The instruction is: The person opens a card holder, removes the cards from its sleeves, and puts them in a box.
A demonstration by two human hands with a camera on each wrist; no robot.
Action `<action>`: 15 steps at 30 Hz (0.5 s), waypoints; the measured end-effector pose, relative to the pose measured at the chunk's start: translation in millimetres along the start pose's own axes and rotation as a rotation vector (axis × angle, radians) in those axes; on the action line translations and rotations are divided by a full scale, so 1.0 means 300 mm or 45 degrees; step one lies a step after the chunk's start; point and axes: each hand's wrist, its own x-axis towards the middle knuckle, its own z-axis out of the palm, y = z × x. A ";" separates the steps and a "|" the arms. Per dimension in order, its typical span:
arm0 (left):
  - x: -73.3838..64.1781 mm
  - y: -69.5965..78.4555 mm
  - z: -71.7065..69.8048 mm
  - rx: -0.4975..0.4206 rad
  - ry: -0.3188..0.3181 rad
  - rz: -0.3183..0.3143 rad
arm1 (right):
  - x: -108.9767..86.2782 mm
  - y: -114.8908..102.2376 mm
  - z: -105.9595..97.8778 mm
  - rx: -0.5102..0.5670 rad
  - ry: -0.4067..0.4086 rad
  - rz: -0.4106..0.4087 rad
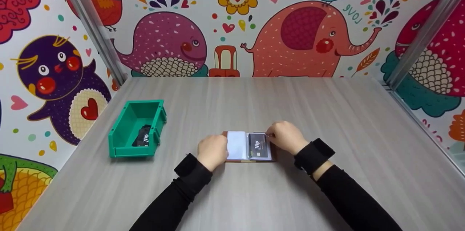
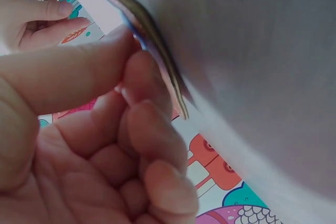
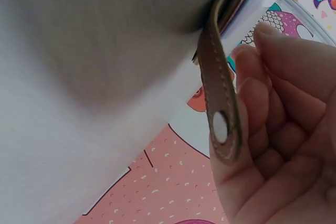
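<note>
A brown card holder (image 1: 273, 154) lies spread on the table, clear sleeves facing up. A dark card marked "Vip" (image 1: 257, 145) sits in its right-hand sleeve; the left sleeve (image 1: 236, 146) looks pale. My left hand (image 1: 212, 151) pinches the holder's left edge between thumb and curled fingers, and the edge (image 2: 167, 66) is lifted a little in the left wrist view. At the right edge is my right hand (image 1: 287, 136), its fingers loosely bent, thumb and forefinger apart. A brown strap with a snap (image 3: 219, 124) hangs against that hand in the right wrist view.
To the left stands a green bin (image 1: 131, 152) with several dark cards (image 1: 142, 136) inside. The pale wood-grain table (image 1: 327, 104) meets patterned walls at the back and sides. Metal posts (image 1: 96, 27) rise at the corners.
</note>
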 end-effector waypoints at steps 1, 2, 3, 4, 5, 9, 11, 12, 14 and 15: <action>0.000 -0.001 0.001 -0.002 0.002 0.002 | -0.001 0.000 0.001 -0.008 -0.006 0.002; -0.001 -0.001 0.001 -0.003 0.006 0.006 | -0.001 0.000 0.001 -0.009 -0.012 0.005; -0.001 -0.002 0.002 -0.003 0.012 0.010 | -0.001 -0.001 0.002 -0.011 -0.019 0.009; -0.001 -0.003 0.003 -0.005 0.018 0.014 | -0.001 -0.001 0.003 -0.014 -0.026 0.012; -0.002 -0.003 0.003 -0.007 0.022 0.018 | 0.000 -0.001 0.005 -0.020 -0.030 0.012; -0.002 -0.004 0.003 -0.012 0.021 0.015 | 0.000 -0.002 0.009 -0.022 -0.050 0.018; -0.003 -0.004 0.002 -0.010 0.012 0.009 | 0.000 -0.003 0.010 -0.021 -0.058 0.025; -0.002 -0.003 0.002 -0.007 0.009 0.007 | -0.001 -0.004 0.010 -0.016 -0.064 0.031; -0.002 -0.003 0.002 -0.006 0.006 0.006 | -0.001 -0.005 0.009 -0.012 -0.074 0.044; -0.002 -0.003 0.002 -0.004 0.007 0.006 | -0.001 -0.005 0.009 -0.012 -0.076 0.046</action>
